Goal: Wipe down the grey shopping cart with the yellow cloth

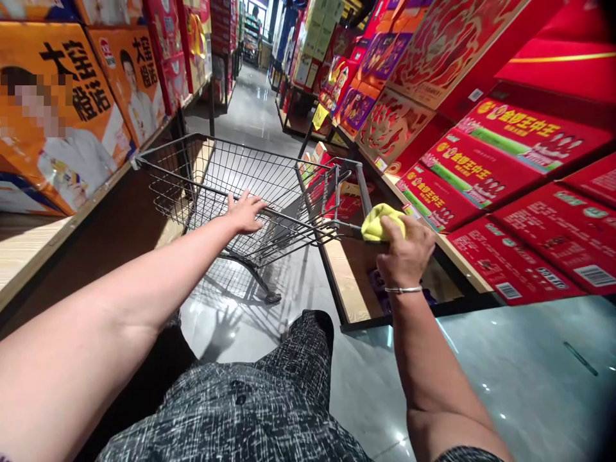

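A black wire shopping cart stands crosswise in front of me, its handle end to the right. My left hand lies over the cart's near top rail with its fingers spread; whether it presses on the rail I cannot tell. My right hand is closed on a bunched yellow cloth. That cloth sits against the cart's handle, covering part of it. A thin bracelet circles my right wrist.
Orange gift boxes fill the left shelf. Red boxes are stacked on the right one, above a low wooden shelf base close to the cart. Between the shelves, a shiny tiled aisle runs away from me.
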`<state>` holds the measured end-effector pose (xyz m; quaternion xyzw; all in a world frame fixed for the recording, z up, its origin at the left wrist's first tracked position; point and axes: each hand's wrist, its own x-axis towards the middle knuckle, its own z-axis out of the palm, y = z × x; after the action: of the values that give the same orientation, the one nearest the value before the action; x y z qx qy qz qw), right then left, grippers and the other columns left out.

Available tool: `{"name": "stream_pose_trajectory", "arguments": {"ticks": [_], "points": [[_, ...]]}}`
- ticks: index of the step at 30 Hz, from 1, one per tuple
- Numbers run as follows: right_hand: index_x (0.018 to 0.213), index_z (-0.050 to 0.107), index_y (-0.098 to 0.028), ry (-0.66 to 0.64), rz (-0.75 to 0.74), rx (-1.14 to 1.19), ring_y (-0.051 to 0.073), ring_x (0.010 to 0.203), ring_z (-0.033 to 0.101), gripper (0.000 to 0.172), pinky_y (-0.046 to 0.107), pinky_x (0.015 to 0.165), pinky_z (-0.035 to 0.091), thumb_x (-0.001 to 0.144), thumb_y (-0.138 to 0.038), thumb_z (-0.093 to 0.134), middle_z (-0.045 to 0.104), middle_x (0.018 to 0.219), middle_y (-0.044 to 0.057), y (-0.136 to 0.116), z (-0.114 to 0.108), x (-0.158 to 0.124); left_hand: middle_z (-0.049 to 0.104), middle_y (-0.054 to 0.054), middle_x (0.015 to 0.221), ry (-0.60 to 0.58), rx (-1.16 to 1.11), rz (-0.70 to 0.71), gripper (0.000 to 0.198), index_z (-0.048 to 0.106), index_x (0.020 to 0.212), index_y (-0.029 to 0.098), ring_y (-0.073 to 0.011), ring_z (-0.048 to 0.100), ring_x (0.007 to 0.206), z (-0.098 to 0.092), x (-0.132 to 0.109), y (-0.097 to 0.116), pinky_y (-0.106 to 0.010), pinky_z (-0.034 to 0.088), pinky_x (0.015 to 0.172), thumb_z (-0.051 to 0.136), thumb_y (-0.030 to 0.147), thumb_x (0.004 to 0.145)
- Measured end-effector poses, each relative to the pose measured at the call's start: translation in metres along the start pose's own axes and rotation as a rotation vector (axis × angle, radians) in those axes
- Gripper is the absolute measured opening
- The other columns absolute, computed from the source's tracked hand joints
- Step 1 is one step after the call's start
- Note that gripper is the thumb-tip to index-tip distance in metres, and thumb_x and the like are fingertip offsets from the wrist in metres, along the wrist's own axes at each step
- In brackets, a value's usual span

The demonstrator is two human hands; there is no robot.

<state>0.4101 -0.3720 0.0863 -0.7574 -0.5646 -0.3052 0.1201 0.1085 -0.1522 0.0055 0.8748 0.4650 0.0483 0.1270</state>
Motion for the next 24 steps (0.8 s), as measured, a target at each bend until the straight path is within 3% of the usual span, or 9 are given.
{"name": "stream_pose_trajectory", "arguments": {"ticks": [3,5,7,10,15,20,22,24], "points": [[0.135,0.060,-0.026,-0.253,-0.016,0.042,0.030,0.111,0.050,0.054,0.038,0.082,0.039,0.083,-0.014,0.052,0.061,0.131,0.012,-0.015,-0.009,0.024,0.022,-0.004,0.167,-0.013,-0.022,0.119,0.075,0.031,0.157,0.036,-0.0364,-0.002,0.156,0.008,-0.008,0.033,-0.071,-0.007,0.117,0.062,0.042,0.089],[0.134,0.060,-0.027,-0.374,-0.070,0.036,0.028,0.107,0.053,0.054,0.035,0.079,0.038,0.083,-0.012,0.050,0.066,0.123,0.011,-0.025,-0.012,0.039,0.023,-0.005,0.166,0.024,-0.055,0.172,0.076,0.035,0.156,0.036,-0.0400,-0.003,0.155,0.015,-0.011,0.050,-0.067,-0.004,0.120,0.065,0.045,0.087],[0.131,0.061,-0.028,-0.456,-0.136,0.024,0.027,0.106,0.056,0.051,0.033,0.079,0.038,0.083,-0.012,0.051,0.068,0.120,0.009,-0.033,-0.015,0.051,0.024,-0.005,0.166,0.057,-0.098,0.183,0.073,0.041,0.154,0.035,-0.0438,-0.006,0.153,0.020,-0.011,0.056,-0.066,-0.002,0.121,0.065,0.050,0.086],[0.126,0.062,-0.028,-0.561,-0.221,0.049,0.025,0.104,0.060,0.047,0.030,0.077,0.039,0.082,-0.013,0.055,0.071,0.116,0.006,-0.039,-0.024,0.062,0.025,-0.004,0.165,0.059,-0.158,0.194,0.067,0.047,0.150,0.035,-0.0443,-0.007,0.153,0.022,-0.008,0.047,-0.066,-0.003,0.120,0.061,0.055,0.088],[0.127,0.062,-0.026,-0.581,-0.321,0.138,0.024,0.105,0.063,0.045,0.028,0.078,0.041,0.083,-0.017,0.058,0.072,0.118,0.007,-0.052,-0.041,0.055,0.023,-0.001,0.167,0.043,-0.231,0.172,0.060,0.056,0.143,0.035,-0.0419,-0.012,0.153,0.014,-0.009,0.025,-0.065,-0.003,0.121,0.052,0.063,0.090],[0.126,0.061,-0.025,-0.593,-0.444,0.207,0.023,0.104,0.063,0.044,0.028,0.081,0.044,0.083,-0.018,0.060,0.072,0.117,0.007,-0.075,-0.062,0.041,0.022,0.001,0.167,-0.009,-0.269,0.133,0.059,0.063,0.136,0.033,-0.0427,-0.012,0.153,0.002,-0.030,0.035,-0.067,-0.007,0.119,0.035,0.065,0.096],[0.129,0.058,-0.026,-0.577,-0.507,0.289,0.023,0.107,0.062,0.047,0.028,0.085,0.045,0.083,-0.016,0.058,0.069,0.121,0.006,-0.085,-0.067,0.044,0.032,0.001,0.164,0.002,-0.317,0.201,0.059,0.061,0.139,0.032,-0.0385,-0.004,0.155,0.003,-0.039,0.043,-0.066,-0.010,0.119,0.022,0.056,0.102],[0.132,0.055,-0.024,-0.479,-0.532,0.361,0.022,0.109,0.060,0.051,0.030,0.088,0.045,0.083,-0.011,0.055,0.065,0.127,0.008,-0.099,-0.065,0.054,0.049,0.001,0.153,0.071,-0.378,0.239,0.061,0.061,0.137,0.031,-0.0319,0.014,0.154,0.007,-0.046,0.048,-0.063,-0.013,0.120,0.012,0.045,0.105]]}}
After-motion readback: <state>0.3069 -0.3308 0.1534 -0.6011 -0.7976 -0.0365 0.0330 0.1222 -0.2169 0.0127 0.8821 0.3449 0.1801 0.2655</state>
